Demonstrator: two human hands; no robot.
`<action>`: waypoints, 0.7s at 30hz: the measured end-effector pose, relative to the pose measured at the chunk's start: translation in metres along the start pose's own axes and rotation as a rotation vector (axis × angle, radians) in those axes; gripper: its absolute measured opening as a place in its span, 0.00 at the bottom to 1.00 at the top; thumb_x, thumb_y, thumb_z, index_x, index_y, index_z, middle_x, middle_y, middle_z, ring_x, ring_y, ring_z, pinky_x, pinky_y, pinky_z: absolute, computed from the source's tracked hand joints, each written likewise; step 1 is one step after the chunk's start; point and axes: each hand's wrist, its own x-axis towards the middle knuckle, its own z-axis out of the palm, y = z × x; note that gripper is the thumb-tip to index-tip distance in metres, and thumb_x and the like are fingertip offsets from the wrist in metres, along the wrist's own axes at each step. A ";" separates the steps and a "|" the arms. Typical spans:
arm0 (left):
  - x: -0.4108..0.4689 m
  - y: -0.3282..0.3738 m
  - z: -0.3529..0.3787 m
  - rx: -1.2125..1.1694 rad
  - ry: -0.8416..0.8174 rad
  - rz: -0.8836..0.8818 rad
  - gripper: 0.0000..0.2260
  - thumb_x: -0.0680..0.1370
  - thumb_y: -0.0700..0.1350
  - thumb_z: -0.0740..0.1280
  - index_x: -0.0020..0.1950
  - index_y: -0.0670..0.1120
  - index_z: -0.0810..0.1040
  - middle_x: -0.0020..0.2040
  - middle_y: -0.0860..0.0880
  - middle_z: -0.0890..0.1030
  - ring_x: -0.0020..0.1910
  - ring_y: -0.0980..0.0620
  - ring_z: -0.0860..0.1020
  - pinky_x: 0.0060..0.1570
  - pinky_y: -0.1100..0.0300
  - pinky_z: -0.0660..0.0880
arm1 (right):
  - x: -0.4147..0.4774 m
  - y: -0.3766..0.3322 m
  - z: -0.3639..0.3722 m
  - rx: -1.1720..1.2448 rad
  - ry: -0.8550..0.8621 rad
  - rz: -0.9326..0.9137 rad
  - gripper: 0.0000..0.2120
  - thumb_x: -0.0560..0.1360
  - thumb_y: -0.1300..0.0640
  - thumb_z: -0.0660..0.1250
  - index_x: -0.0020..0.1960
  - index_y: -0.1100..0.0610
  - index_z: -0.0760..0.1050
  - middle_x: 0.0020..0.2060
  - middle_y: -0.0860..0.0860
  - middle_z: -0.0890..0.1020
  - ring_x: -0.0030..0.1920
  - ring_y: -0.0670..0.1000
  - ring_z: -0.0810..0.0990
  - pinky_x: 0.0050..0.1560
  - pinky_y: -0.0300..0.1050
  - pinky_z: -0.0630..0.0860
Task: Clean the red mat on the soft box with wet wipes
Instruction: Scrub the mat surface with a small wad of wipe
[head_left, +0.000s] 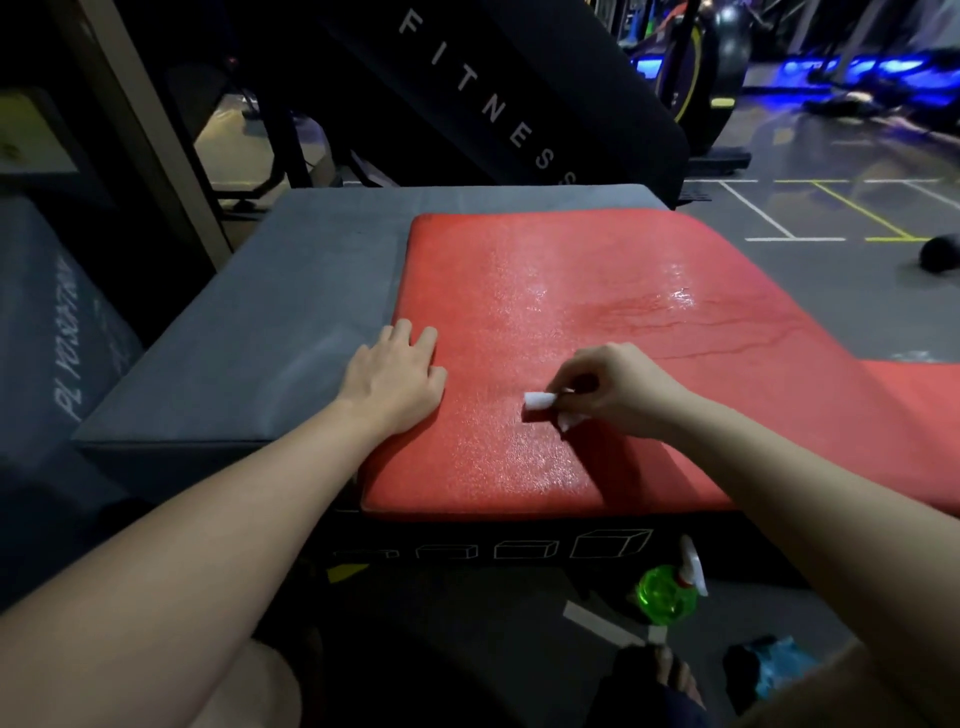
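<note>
Head: red mat lies lengthwise left-to-right.

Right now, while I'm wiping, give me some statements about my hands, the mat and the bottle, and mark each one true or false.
1. The left hand rests flat at the left edge of the red textured foam mat. True.
2. The right hand is empty. False: it pinches a small white wet wipe over the mat.
3. The green plastic spray bottle sits on the mat. False: it is on the floor in front of the grey soft box.
4. Part of the mat's surface glistens. True.
5. The mat covers the whole box top. False: a wide grey strip on the left is bare.
</note>
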 end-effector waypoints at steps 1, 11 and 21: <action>0.003 0.000 0.000 -0.025 0.003 0.006 0.14 0.81 0.51 0.57 0.63 0.45 0.71 0.62 0.43 0.72 0.61 0.41 0.72 0.56 0.44 0.73 | 0.004 -0.002 -0.003 -0.002 -0.010 0.009 0.06 0.67 0.54 0.78 0.42 0.47 0.84 0.34 0.46 0.83 0.36 0.43 0.79 0.38 0.44 0.71; 0.034 -0.010 0.022 -0.348 -0.007 -0.033 0.29 0.85 0.58 0.55 0.80 0.42 0.58 0.83 0.45 0.57 0.81 0.47 0.56 0.79 0.45 0.56 | 0.030 -0.008 -0.025 0.155 -0.470 0.019 0.17 0.67 0.36 0.75 0.43 0.49 0.85 0.36 0.49 0.85 0.38 0.50 0.82 0.43 0.47 0.77; 0.078 -0.007 0.021 -0.222 -0.075 -0.036 0.31 0.85 0.62 0.48 0.84 0.49 0.49 0.84 0.49 0.46 0.83 0.52 0.44 0.81 0.46 0.45 | 0.083 0.025 -0.017 0.054 -0.062 -0.003 0.12 0.68 0.40 0.74 0.38 0.48 0.82 0.31 0.43 0.82 0.32 0.39 0.76 0.35 0.39 0.70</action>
